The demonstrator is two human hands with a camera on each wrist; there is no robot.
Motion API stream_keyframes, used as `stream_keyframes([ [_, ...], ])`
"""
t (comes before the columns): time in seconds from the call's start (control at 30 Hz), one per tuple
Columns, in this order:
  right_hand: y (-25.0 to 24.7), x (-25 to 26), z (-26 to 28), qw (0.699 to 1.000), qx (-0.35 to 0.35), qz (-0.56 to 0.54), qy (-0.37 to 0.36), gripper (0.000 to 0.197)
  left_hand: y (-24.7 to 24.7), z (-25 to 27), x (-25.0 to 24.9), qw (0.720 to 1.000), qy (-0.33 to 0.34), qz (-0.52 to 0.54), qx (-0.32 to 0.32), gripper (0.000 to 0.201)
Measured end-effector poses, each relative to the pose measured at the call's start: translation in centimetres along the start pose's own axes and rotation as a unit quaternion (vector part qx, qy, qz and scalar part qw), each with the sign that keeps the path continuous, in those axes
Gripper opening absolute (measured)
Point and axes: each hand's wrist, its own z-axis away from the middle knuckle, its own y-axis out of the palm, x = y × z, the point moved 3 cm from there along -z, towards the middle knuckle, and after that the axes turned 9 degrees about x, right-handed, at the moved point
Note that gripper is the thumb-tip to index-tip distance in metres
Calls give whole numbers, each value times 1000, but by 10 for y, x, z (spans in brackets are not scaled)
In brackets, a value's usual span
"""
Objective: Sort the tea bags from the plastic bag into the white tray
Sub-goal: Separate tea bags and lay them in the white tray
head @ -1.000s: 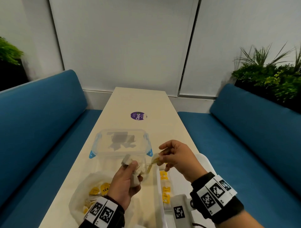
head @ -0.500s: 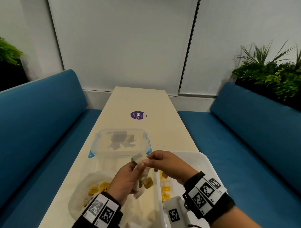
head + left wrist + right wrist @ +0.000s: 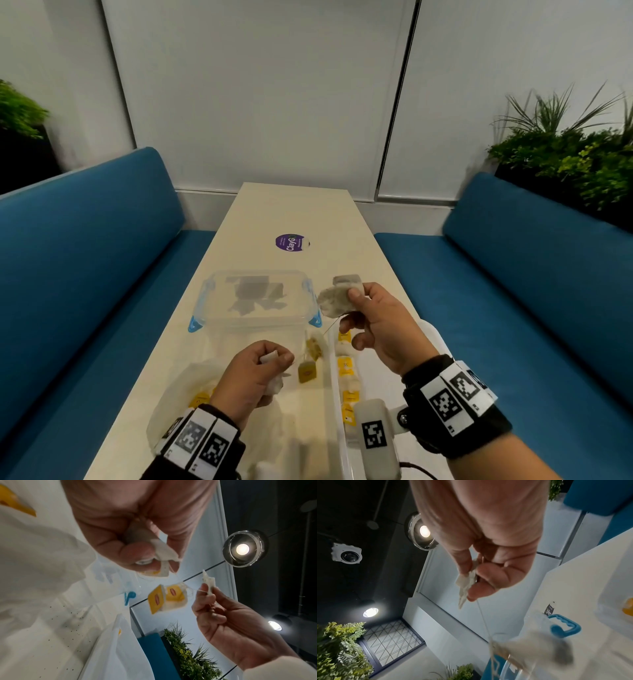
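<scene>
A crumpled, papery white tea bag (image 3: 339,298) is pinched between thumb and fingers of the right hand (image 3: 380,325), raised above the white tray (image 3: 435,339). A thin string runs down to square yellow tags (image 3: 308,368). Another soft tea bag (image 3: 272,373) is gripped in the curled left hand (image 3: 250,380), over the wrinkled plastic bag (image 3: 171,404) on the smooth pale surface (image 3: 294,212).

Cream table (image 3: 294,212) flanked by blue benches (image 3: 82,246); clear lidded container (image 3: 255,301) with blue clips; purple round sticker (image 3: 290,242) beyond it; green plants (image 3: 565,154) at right.
</scene>
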Motion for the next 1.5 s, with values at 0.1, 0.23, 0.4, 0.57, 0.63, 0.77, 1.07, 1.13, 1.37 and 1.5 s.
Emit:
stream_keyframes([
  [0.1,0,2,2,1000,-1,-7,-4,19,3,0,-1,1000,-3,-15,15,20],
  [0.23,9,4,4,1000,17,-1,0,17,14,1,-5,996,8,-70,50,38],
  [0.4,23,6,8,998,53,-11,-6,15,33,3,-8,991,35,-94,90,30],
  [0.57,31,5,8,997,80,-15,8,18,44,5,-14,984,98,-123,88,52],
  [0.63,35,4,7,996,88,-11,15,18,45,5,-15,985,117,-112,60,39],
  [0.77,37,9,7,996,81,30,3,17,40,-1,-14,982,129,-135,10,23],
  [1.07,26,7,7,978,88,185,46,26,37,5,-20,994,77,51,63,22],
  [1.13,24,0,11,970,117,200,71,40,36,5,-21,992,68,89,64,20],
  [1.37,16,-8,22,976,124,155,90,21,35,9,-25,989,113,69,69,33],
  [1.5,8,0,24,985,101,125,64,9,38,12,-22,991,111,45,66,38],
])
